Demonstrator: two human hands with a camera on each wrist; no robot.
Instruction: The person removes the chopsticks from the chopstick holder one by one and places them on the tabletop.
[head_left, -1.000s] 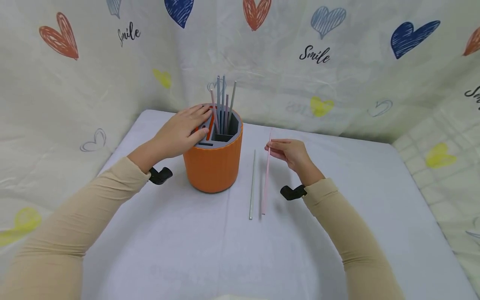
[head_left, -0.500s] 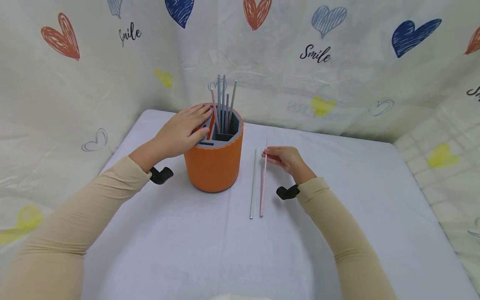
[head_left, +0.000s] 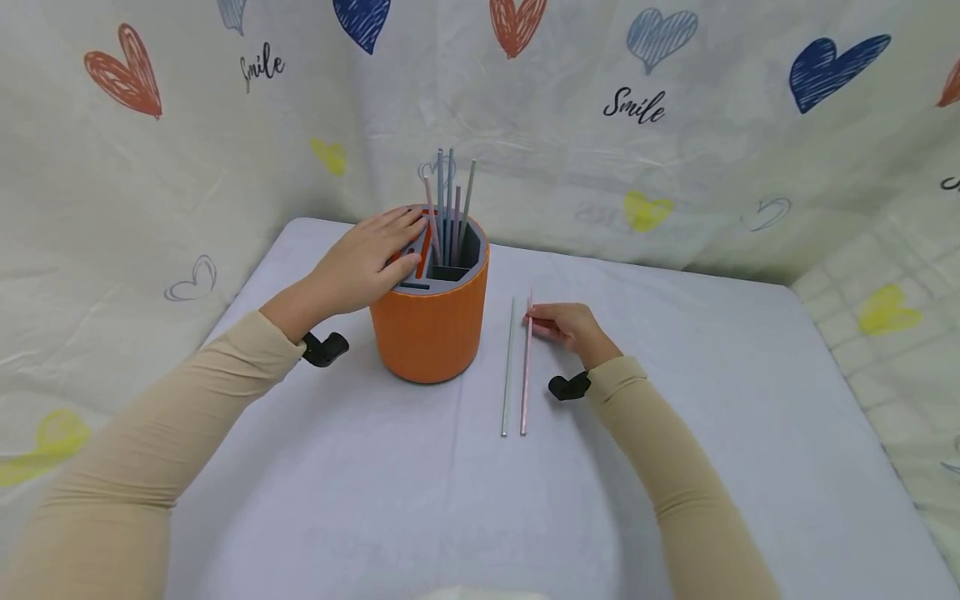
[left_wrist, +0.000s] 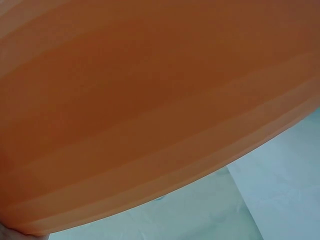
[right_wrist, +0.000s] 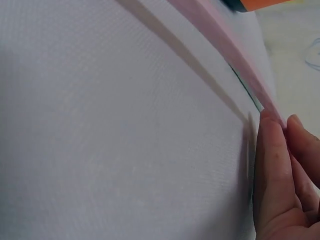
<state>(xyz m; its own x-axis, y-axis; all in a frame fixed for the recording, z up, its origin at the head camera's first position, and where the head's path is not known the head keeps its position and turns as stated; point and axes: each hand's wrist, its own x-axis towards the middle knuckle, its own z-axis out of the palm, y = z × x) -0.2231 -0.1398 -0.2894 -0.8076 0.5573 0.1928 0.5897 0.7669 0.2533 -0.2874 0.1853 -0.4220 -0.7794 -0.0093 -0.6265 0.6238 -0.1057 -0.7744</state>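
Note:
In the head view, my left hand rests on top of a round orange holder, its fingers lying over the grey slotted insert. Orange wall fills most of the left wrist view. My right hand pinches a thin pink stick near its far end, between thumb and fingertips. The stick lies lengthwise, close over the table. Just left of it, a pale green stick runs almost parallel on the cloth. In the right wrist view the pink stick slants away from my fingertips, with its shadow alongside.
Several thin sticks in pink, blue, purple and green stand upright in the holder's rear compartment. A white cloth covers the table. Behind it hangs a curtain printed with hearts.
My right hand has moved toward me and slightly left with the pink stick, bringing it nearer the green one and lower to the table. My left hand has stayed on the holder.

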